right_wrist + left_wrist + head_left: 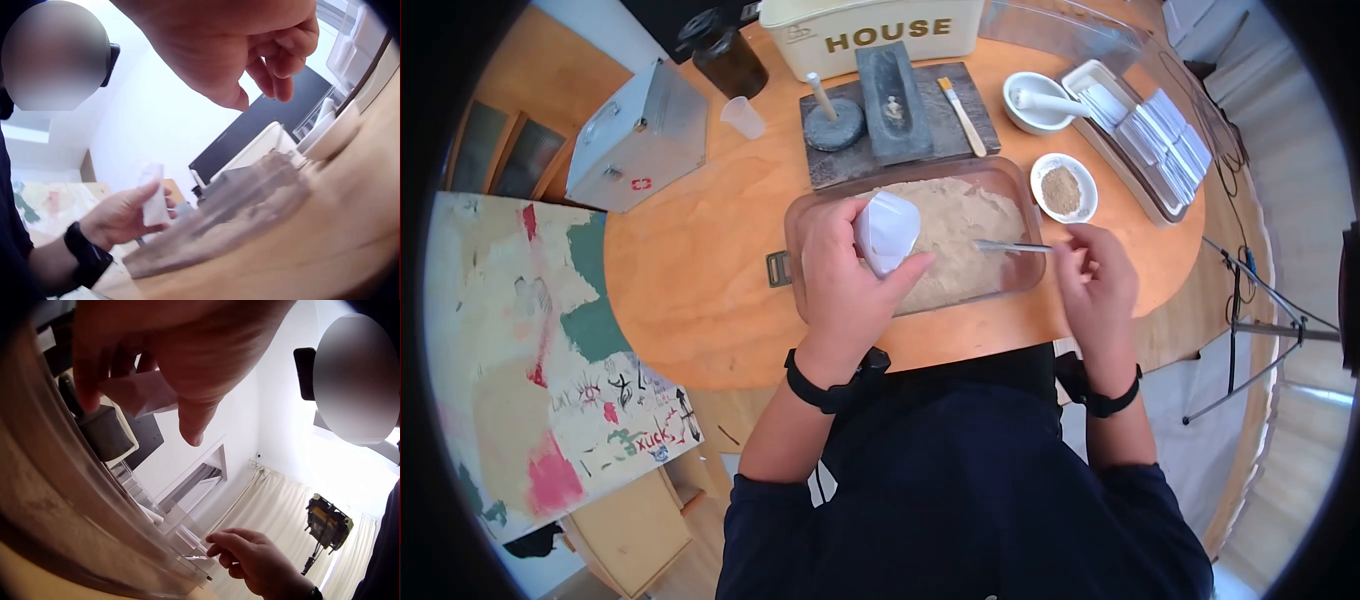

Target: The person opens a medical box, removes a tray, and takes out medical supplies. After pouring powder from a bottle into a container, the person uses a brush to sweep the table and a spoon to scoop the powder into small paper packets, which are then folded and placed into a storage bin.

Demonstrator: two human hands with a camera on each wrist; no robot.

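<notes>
My left hand (852, 270) grips a folded white paper packet (888, 235) between thumb and fingers, above the left part of a clear plastic box (798, 215). Pale sand (945, 225) fills the box. A thin metal spatula (1012, 246) lies with its tip over the sand and its handle across the box's right rim. Just beyond the handle's end is my right hand (1095, 285). The right wrist view shows its fingers (284, 62) loosely curled with nothing between them.
A small bowl of brown powder (1062, 190), a mortar with pestle (1040, 103) and a tray of white papers (1165, 140) stand at right. Behind the box, a dark board (820, 176) bears a grey stone trough (895, 105), a stone disc (834, 126) and a brush (962, 117).
</notes>
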